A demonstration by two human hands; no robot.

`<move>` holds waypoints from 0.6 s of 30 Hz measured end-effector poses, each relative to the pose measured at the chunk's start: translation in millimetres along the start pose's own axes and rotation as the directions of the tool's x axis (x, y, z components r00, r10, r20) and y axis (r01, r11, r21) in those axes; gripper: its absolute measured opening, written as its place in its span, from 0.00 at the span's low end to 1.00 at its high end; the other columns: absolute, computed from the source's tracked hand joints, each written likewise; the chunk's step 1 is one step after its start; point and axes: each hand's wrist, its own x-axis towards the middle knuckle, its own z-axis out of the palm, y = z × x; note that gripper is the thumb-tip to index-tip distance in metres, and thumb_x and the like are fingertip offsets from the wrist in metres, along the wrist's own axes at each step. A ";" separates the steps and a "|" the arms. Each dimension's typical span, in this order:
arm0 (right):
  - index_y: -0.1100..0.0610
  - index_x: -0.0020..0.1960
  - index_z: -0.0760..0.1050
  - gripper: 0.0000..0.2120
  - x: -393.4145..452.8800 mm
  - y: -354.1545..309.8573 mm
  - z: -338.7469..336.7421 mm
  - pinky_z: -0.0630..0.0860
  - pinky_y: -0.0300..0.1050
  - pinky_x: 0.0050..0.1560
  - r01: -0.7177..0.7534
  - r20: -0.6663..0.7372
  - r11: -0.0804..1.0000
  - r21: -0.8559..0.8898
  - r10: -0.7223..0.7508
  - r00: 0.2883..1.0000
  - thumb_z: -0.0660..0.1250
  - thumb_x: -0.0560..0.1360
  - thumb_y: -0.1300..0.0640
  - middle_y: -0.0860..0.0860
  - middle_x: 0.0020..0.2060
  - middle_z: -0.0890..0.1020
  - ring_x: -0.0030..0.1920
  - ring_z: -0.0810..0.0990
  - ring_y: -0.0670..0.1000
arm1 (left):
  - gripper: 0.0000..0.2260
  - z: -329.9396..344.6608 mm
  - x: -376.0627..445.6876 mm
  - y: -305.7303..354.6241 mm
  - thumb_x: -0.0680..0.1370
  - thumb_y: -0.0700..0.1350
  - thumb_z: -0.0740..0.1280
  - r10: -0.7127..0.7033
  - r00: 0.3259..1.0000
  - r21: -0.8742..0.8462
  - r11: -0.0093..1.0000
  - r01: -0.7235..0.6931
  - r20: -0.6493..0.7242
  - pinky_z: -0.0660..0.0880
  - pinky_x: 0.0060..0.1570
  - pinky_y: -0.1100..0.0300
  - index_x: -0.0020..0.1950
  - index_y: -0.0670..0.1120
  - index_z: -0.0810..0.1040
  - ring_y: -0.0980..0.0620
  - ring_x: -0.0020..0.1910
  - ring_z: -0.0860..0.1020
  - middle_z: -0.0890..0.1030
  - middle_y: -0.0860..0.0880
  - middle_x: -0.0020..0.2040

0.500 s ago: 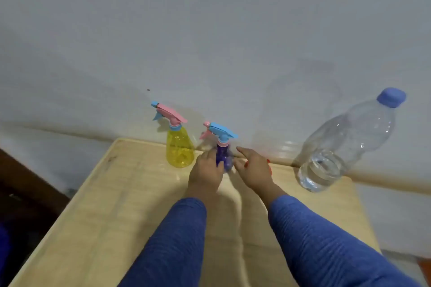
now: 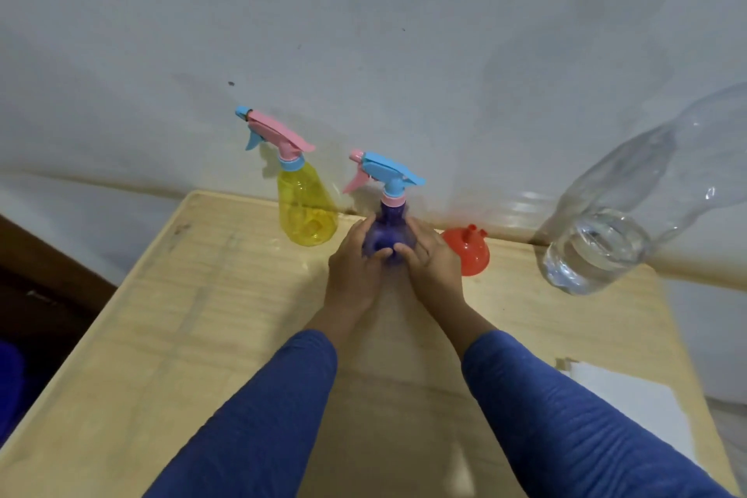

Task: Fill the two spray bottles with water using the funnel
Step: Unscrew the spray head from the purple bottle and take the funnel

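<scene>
A purple spray bottle (image 2: pixel 387 228) with a blue and pink trigger head stands at the far middle of the wooden table (image 2: pixel 210 319). My left hand (image 2: pixel 355 261) and my right hand (image 2: pixel 430 259) wrap around its body from both sides, thumbs meeting in front. A yellow spray bottle (image 2: pixel 306 206) with a pink and blue head stands to its left, untouched. A red funnel (image 2: pixel 469 253) lies upside down just right of my right hand. A large clear water bottle (image 2: pixel 606 239), partly filled, stands at the far right.
A grey wall rises right behind the table's far edge. A white sheet of paper (image 2: pixel 634 404) lies near the table's right edge. The floor to the left of the table is dark.
My right hand has closed onto the purple bottle, uncovering the red funnel behind it. The view has moved closer to the table.
</scene>
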 end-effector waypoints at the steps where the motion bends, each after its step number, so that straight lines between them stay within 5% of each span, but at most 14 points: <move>1: 0.56 0.69 0.69 0.22 -11.9 -4.0 -2.4 0.57 0.26 0.59 0.012 -0.018 1.000 0.015 -0.011 1.000 0.65 0.77 0.54 0.52 0.67 0.74 0.68 0.70 0.51 | 0.24 -3.3 -11.1 4.3 0.74 0.40 0.69 -0.004 1.000 -0.016 1.000 0.004 -0.003 0.70 0.55 0.72 0.69 0.51 0.70 0.55 0.58 0.76 0.77 0.54 0.62; 6: 0.54 0.69 0.70 0.22 -93.1 -13.8 -8.6 0.58 0.25 0.62 -0.017 -0.077 0.999 0.039 0.020 0.997 0.67 0.75 0.60 0.49 0.66 0.74 0.65 0.71 0.44 | 0.25 -16.1 -89.8 13.6 0.72 0.39 0.72 -0.049 0.998 -0.075 0.996 0.047 -0.024 0.68 0.51 0.79 0.65 0.58 0.71 0.62 0.55 0.76 0.76 0.63 0.57; 10: 0.51 0.70 0.67 0.23 -142.5 -13.0 -3.4 0.53 0.16 0.59 -0.039 -0.037 0.999 0.015 0.040 0.999 0.66 0.76 0.58 0.46 0.68 0.72 0.64 0.64 0.36 | 0.25 -22.4 -143.5 3.3 0.74 0.43 0.71 -0.013 0.999 0.005 1.000 0.013 -0.040 0.68 0.54 0.78 0.69 0.56 0.68 0.61 0.60 0.74 0.75 0.57 0.64; 13: 0.52 0.70 0.68 0.23 -160.1 -15.3 1.7 0.54 0.18 0.60 -0.059 -0.023 0.998 -0.001 0.059 0.998 0.67 0.76 0.58 0.47 0.68 0.72 0.64 0.64 0.37 | 0.28 -25.7 -160.0 -5.1 0.72 0.46 0.73 -0.038 0.998 0.076 0.996 0.042 -0.045 0.70 0.59 0.68 0.71 0.52 0.68 0.56 0.63 0.73 0.74 0.53 0.67; 18: 0.53 0.70 0.68 0.24 -167.1 -19.3 6.9 0.62 0.36 0.67 -0.102 -0.004 0.995 0.006 0.102 0.995 0.68 0.75 0.57 0.49 0.68 0.73 0.68 0.70 0.47 | 0.30 -29.0 -163.7 -20.4 0.70 0.46 0.75 -0.003 0.999 0.079 0.997 0.007 -0.049 0.75 0.61 0.50 0.70 0.50 0.69 0.51 0.64 0.74 0.74 0.50 0.66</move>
